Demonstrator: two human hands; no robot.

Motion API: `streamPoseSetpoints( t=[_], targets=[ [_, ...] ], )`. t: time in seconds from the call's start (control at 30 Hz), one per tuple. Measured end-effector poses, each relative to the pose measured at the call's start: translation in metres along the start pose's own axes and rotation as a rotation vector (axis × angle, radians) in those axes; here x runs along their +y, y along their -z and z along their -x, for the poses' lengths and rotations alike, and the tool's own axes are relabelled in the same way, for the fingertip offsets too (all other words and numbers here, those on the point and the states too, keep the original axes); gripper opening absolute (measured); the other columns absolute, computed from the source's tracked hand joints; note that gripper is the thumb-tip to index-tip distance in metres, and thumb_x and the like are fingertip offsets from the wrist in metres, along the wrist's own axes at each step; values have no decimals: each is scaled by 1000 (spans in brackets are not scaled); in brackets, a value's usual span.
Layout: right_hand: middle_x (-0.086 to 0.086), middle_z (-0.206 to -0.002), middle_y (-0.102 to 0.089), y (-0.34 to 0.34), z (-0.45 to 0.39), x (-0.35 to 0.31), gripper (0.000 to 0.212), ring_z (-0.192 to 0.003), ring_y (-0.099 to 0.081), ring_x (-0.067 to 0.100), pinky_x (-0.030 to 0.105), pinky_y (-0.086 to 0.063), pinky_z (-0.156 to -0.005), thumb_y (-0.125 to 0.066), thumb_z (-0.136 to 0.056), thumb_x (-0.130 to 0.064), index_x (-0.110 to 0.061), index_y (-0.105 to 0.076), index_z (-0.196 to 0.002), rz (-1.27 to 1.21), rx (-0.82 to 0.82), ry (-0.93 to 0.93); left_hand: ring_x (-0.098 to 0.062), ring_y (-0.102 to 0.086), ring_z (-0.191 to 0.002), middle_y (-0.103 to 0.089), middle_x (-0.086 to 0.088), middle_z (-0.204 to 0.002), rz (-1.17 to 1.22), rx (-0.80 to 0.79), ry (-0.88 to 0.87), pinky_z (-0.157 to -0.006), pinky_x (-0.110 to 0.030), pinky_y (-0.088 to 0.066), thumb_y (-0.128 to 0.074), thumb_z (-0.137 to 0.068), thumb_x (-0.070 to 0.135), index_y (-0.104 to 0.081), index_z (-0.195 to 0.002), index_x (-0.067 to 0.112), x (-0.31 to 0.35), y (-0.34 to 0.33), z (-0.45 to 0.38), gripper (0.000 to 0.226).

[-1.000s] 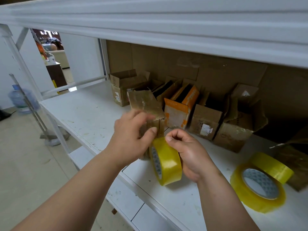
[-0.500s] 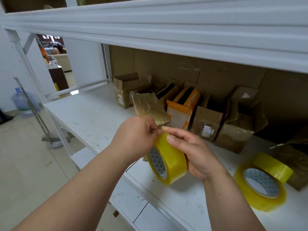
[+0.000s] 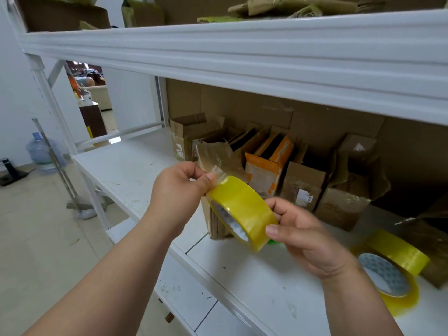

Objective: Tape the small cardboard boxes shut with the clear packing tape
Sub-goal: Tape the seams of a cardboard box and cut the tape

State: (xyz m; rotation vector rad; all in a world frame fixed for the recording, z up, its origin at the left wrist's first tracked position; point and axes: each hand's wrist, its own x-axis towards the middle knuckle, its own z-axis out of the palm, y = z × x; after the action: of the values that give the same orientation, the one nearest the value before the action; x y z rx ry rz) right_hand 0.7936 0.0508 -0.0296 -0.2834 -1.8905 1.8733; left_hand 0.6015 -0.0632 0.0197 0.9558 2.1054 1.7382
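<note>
Head view, tape roll [image 3: 242, 209] between right fingers [image 3: 275, 230], left fingers [image 3: 208, 178] pinching tape end [image 3: 219, 174]

box labels [image 3: 304, 197] — print blurred, nothing readable

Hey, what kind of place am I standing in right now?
Probably a small storeroom or packing area. White metal shelving holds a row of small cardboard boxes, spare tape rolls lie on the shelf, and a water jug sits on the bare floor.

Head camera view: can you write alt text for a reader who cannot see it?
A left hand pinches the free end of a yellow tape roll held by the right hand over a white shelf, with open cardboard boxes behind.
</note>
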Motion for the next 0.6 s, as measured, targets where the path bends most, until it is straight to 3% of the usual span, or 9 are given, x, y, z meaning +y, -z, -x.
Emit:
streamPoseSetpoints(
  t=[0.13,0.2,0.27,0.33,0.47,0.6],
  targets=[
    [8,-85,-70,11,-1,-13,62,-78,-63,19,28,-49,-68,-86,-51,-63,-17,-76,-92,75,118,45,-16,-69,-59,-67,-1,-59,271,30,83,-50,-27,-51,-68,-91,10,-57,-74,4,1,1,1,21],
    [3,-77,-70,20,-2,-18,64,-72,-63,14,27,-48,-63,-84,-41,-73,-24,-77,-82,154,241,58,-16,-73,-67,-70,1,-67,382,104,99,-56,-27,-56,-66,-92,8,-58,-82,2,5,11,-4,15],
    [1,-73,-70,33,-3,-23,61,-68,-65,12,27,-50,-62,-85,-35,-71,-26,-77,-75,188,303,56,-16,-74,-73,-71,-4,-75,402,143,98,-63,-31,-55,-67,-92,11,-61,-90,-2,5,19,-10,14],
    [4,-79,-74,46,-2,-32,62,-72,-68,15,26,-55,-63,-88,-35,-67,-24,-79,-79,199,264,51,-15,-73,-71,-71,-10,-79,396,143,113,-65,-31,-53,-69,-91,13,-62,-94,-7,3,18,-12,21],
    [13,-94,-75,68,-5,-51,75,-82,-71,22,29,-59,-69,-93,-33,-62,-20,-79,-93,126,148,-25,-20,-74,-84,-73,-12,-85,408,202,184,-69,-31,-53,-71,-89,15,-63,-78,4,-6,14,-17,18],
    [8,-87,-74,76,-27,-62,64,-82,-70,20,32,-58,-72,-89,-41,-63,-22,-78,-89,259,250,-47,-23,-72,-89,-73,-12,-88,460,259,291,-72,-32,-55,-74,-86,14,-68,-88,-2,-20,9,-23,18]
  ],
)
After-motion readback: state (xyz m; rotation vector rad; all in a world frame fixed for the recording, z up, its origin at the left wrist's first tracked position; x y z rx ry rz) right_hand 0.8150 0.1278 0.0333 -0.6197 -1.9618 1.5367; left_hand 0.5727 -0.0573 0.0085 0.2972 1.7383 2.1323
